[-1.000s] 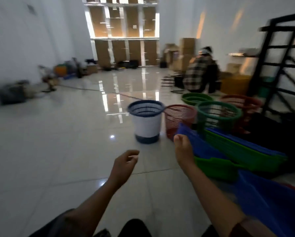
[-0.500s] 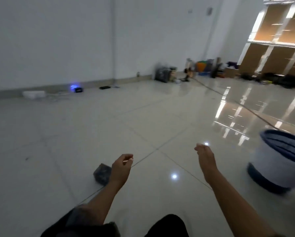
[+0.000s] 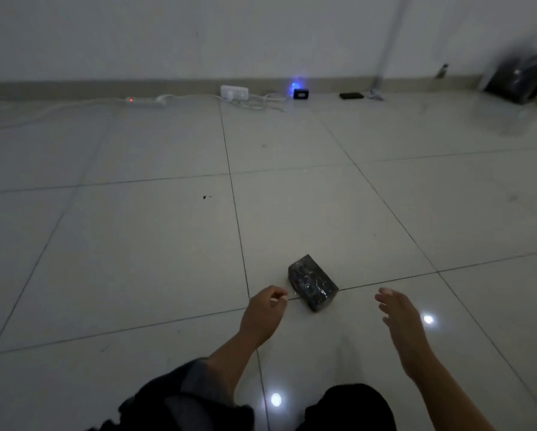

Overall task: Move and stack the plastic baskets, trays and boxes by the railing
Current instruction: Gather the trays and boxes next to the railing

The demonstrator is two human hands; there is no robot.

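Glossy tiled floor point(image 3: 136, 244); shiny dark wrapped block point(image 3: 312, 283) between loosely curled left hand point(image 3: 262, 314) and spread right hand point(image 3: 399, 318).

The view swings left: the baskets and blue-rimmed bin drop out of sight, and a dark wrapped block point(image 3: 312, 283) now lies between both empty hands.

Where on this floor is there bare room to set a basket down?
Bare tiles stretch left of the dark wrapped block and between it and the wall. Crowded along the baseboard: power strip, white cables, small black devices.
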